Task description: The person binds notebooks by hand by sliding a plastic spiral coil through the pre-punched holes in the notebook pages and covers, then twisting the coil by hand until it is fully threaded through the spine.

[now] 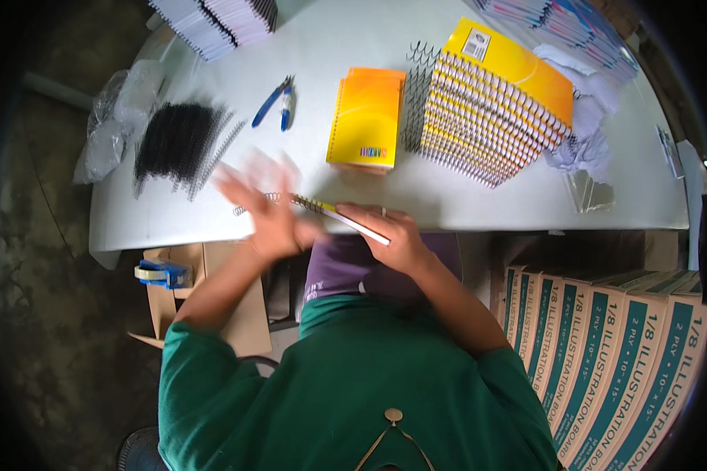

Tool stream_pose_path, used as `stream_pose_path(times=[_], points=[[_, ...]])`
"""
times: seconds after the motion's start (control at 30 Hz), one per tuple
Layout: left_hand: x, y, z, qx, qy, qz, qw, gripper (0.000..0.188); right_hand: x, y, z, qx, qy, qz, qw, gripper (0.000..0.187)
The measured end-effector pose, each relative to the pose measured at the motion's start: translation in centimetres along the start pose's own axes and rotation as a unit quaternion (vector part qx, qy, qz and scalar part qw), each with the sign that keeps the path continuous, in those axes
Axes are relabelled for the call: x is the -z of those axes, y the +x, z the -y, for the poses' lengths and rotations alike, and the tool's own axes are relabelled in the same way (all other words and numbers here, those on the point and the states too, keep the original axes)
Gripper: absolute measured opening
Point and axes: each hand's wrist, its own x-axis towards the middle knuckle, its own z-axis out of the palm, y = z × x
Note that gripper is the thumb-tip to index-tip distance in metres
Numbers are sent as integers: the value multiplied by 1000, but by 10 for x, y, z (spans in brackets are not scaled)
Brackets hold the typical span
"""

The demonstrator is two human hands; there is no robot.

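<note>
Near the table's front edge, my right hand (401, 239) grips a thin notebook (361, 228) that I see almost edge-on. A dark spiral coil (247, 209) runs along its bound edge, and the coil's free end sticks out to the left. Beside that coil my left hand (273, 224) is smeared by motion, its fingers spread and nothing visible in them. Just beyond my hands lies a small stack of yellow-orange notebooks (363, 122) with punched holes down the left side. Blue-handled pliers (279, 102) rest to the left of this stack.
Black spiral coils (177, 145) lie heaped at left by a clear plastic bag (118, 118). Spiral-bound yellow notebooks (495, 110) are piled at right beside crumpled wrapping (585, 133). More bound stacks (216, 23) stand far back. Cartons (605, 337) and a blue tape dispenser (163, 273) sit below the tabletop.
</note>
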Motion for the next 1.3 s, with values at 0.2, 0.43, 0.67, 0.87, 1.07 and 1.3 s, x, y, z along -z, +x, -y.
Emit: stream_pose_path(times=[0.2, 0.43, 0.67, 0.87, 1.07, 1.3], points=[[-16, -83, -46, -17, -162, 226, 960, 101, -2, -1, -9, 9, -26, -36, 999, 41], [-22, -17, -35, 61, -159, 60, 984, 102, -16, -1, -1, 22, -27, -34, 999, 38], [-20, 5, -25, 80, -99, -42, 991, 110, -19, -1, -4, 36, -15, 3, 999, 39], [-13, -18, -52, -67, -164, 43, 983, 96, -6, 8, -3, -7, 37, -4, 999, 32], [-42, -38, -64, 38, -206, 134, 969, 119, -10, 4, -1, -49, 42, -32, 997, 35], [-27, 37, -23, 76, -94, -53, 991, 112, -14, 5, 4, -90, 81, -19, 992, 29]])
